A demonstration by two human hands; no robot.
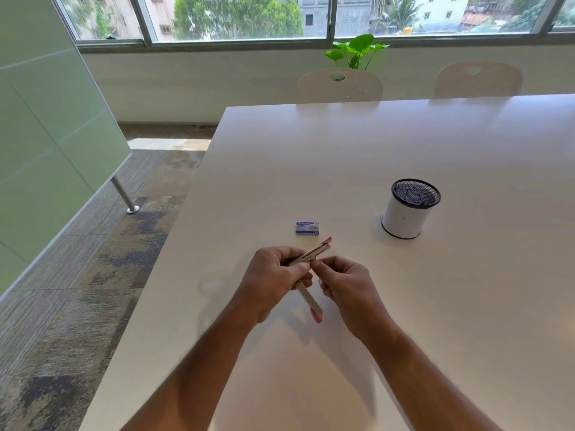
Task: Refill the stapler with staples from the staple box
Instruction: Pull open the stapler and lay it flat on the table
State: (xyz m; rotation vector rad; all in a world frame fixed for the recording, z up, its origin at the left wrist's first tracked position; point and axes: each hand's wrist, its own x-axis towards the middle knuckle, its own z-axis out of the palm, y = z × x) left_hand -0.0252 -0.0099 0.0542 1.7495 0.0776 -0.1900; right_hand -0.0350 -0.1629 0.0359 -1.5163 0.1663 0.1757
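A long white table (404,306) fills most of the view, in a bright office room with a patchy grey carpet to the left and a band of windows along the far wall.

Nearest the camera, two bare forearms reach in from the lower edge and meet above the table. The left hand (273,281) is closed around the hinge end of a stapler (309,272) that is swung wide open: one metal arm with a pink tip points up and away to the right, the other slants down toward the table, its pink end near the surface. The right hand (345,284) is curled, its thumb and forefinger pinched together at the upper arm, right beside the left thumb; whether they hold staples is too small to tell.

Just beyond the hands, a small blue staple box (307,228) lies flat on the table, apart from both hands. Farther right stands a white pen holder (407,209) with a dark mesh rim.

At the far edge, two white chairs (340,87) face the table, with a green leafy plant (357,49) behind the left one.
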